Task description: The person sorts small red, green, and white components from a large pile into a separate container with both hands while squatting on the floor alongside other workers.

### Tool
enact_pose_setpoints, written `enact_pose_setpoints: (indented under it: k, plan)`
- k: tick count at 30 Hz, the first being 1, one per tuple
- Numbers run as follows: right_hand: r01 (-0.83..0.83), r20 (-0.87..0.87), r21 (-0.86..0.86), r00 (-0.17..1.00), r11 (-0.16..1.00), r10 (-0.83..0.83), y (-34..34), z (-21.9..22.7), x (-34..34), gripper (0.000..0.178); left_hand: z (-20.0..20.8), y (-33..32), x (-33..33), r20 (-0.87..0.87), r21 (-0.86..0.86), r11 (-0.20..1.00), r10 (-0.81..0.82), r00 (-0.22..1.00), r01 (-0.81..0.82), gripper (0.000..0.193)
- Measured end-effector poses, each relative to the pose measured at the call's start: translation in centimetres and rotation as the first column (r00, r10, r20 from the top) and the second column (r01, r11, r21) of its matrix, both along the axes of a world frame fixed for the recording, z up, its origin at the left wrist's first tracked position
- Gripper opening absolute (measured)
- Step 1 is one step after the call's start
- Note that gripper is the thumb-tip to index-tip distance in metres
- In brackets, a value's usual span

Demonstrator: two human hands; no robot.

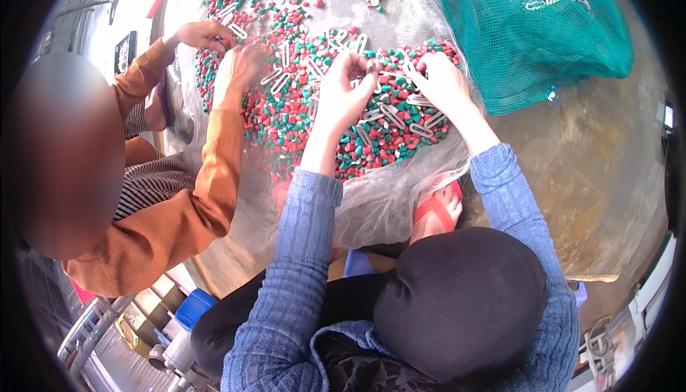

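My left hand (345,90) and my right hand (441,81), both in blue knit sleeves, hover over a heap of small red and green plastic pieces (371,145). The fingertips of both hands meet and pinch a white plastic clip (389,72) between them. Several more white clips (400,115) lie on the heap just below my hands. The heap rests on a clear plastic sheet (386,199) spread on the ground.
A co-worker in orange sleeves sits at the left, with both hands (236,67) in the same heap. A green net bag (529,35) holding white clips lies at the upper right. My foot in a red sandal (437,210) rests by the sheet's edge.
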State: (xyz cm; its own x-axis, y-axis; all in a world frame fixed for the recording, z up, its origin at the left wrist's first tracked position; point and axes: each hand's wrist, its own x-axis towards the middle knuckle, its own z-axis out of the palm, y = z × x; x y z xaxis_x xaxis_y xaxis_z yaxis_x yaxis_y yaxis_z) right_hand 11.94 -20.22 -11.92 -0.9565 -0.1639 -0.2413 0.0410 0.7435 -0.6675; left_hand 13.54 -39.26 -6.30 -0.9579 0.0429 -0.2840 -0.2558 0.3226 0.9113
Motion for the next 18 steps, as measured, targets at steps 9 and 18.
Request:
enact_pose_setpoints:
  k: [9,18]
  plan:
    - [0.432,0.485,-0.732,0.873,0.527,-0.042,1.5,1.2,-0.4,0.019,-2.8,1.9,-1.5,-0.045,-0.760,0.552,-0.572,0.819,0.343,0.020]
    - [0.251,0.332,-0.660,0.943,0.708,-0.024,4.1,4.2,2.2,0.029,-0.7,0.9,0.0,-0.103,-0.031,1.000,-0.003,0.995,0.000,0.012]
